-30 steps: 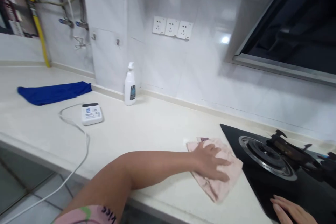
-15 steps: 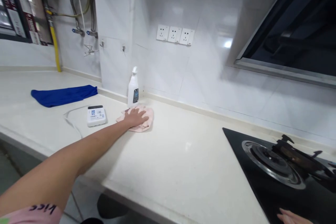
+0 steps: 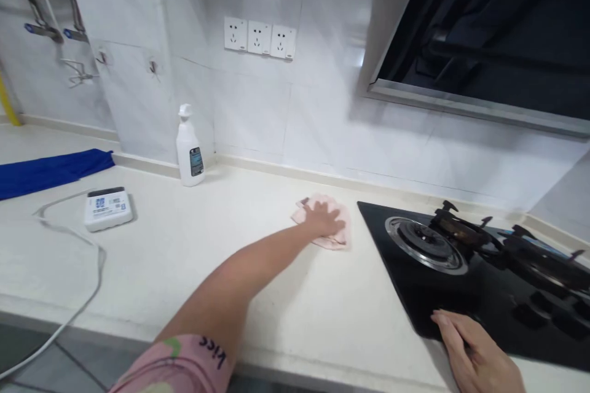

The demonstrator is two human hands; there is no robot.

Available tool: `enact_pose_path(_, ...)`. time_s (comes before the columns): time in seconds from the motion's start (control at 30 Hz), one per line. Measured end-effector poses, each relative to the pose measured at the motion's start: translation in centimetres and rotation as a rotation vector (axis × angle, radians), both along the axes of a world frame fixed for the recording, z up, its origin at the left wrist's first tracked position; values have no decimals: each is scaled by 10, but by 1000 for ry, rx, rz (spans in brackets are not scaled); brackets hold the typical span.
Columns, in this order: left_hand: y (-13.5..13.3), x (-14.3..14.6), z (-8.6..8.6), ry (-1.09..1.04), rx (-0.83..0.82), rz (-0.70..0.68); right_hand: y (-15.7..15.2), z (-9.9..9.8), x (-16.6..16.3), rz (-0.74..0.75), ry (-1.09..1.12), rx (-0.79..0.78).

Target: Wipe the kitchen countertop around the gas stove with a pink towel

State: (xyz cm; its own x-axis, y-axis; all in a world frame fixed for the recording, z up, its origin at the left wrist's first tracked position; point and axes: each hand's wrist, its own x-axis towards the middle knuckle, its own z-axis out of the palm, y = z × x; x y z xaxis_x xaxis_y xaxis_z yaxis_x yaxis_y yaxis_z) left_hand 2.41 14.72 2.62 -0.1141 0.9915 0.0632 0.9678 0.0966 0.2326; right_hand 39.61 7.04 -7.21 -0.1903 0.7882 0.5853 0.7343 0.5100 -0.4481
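My left hand [image 3: 325,221] lies flat, palm down, on a pale pink cloth [image 3: 338,239] spread on the cream countertop [image 3: 221,258], just left of the black glass gas hob [image 3: 465,295]. The fingers are stretched out over the cloth and press it to the surface. My right hand [image 3: 474,356] rests with its fingers flat on the hob's front left corner and holds nothing.
A white spray bottle [image 3: 190,147] stands against the tiled wall. A small white device [image 3: 107,209] with a grey cable [image 3: 83,295] lies at the left, and a blue cloth [image 3: 46,171] beyond it. A burner with a black pan support [image 3: 428,236] sits on the hob. A range hood [image 3: 483,37] hangs above.
My left hand slid the pink cloth from beside the hob to the spray bottle, then back right to the hob's edge. My right hand stayed on the hob's front corner.
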Motion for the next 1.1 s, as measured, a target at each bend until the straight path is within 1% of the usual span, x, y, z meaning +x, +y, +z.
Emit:
enact_pose_path(0.07,-4,41,-5,-23,-19,-114,2,-1,-1,-6,9,-20)
enact_pose_path(0.1,-10,56,-7,-35,-32,-159,4,-2,0,1,0,-12)
enact_pose_path(0.13,-19,68,-9,-46,-49,-196,7,-2,0,8,-21,2)
enact_pose_path(0.2,-42,82,-13,-67,-88,-256,12,-2,0,10,-86,41)
enact_pose_path(0.3,-94,91,-18,-98,-140,-352,16,-2,-1,-25,-185,90)
enact_pose_path(0.37,-134,94,-21,-133,-155,-458,17,-3,-1,-45,-233,103)
enact_pose_path(0.43,-171,96,-24,-166,-147,-564,17,-4,0,-35,-287,103)
enact_pose_path(0.5,-196,96,-27,-179,-114,-630,19,-6,2,6,-356,107)
enact_pose_path(0.57,-205,90,-28,-183,-100,-651,23,-9,5,55,-415,126)
enact_pose_path(0.6,-202,86,-27,-189,-105,-651,24,-10,6,70,-431,142)
enact_pose_path(0.67,-188,72,-25,-191,-133,-608,28,-13,8,79,-438,162)
enact_pose_path(0.8,-149,31,-19,-150,-124,-417,29,-12,8,36,-369,102)
enact_pose_path(0.87,-139,5,-16,-132,-101,-318,27,-10,6,7,-319,80)
enact_pose_path(0.9,-137,-11,-15,-124,-89,-265,27,-9,6,-1,-306,80)
enact_pose_path(0.97,-143,-45,-13,-108,-55,-152,27,-8,5,0,-310,97)
enact_pose_path(1.03,-160,-85,-11,-91,-15,-30,30,-8,6,2,-326,130)
enact_pose_path(1.1,-185,-126,-7,-69,20,98,34,-10,8,34,-361,168)
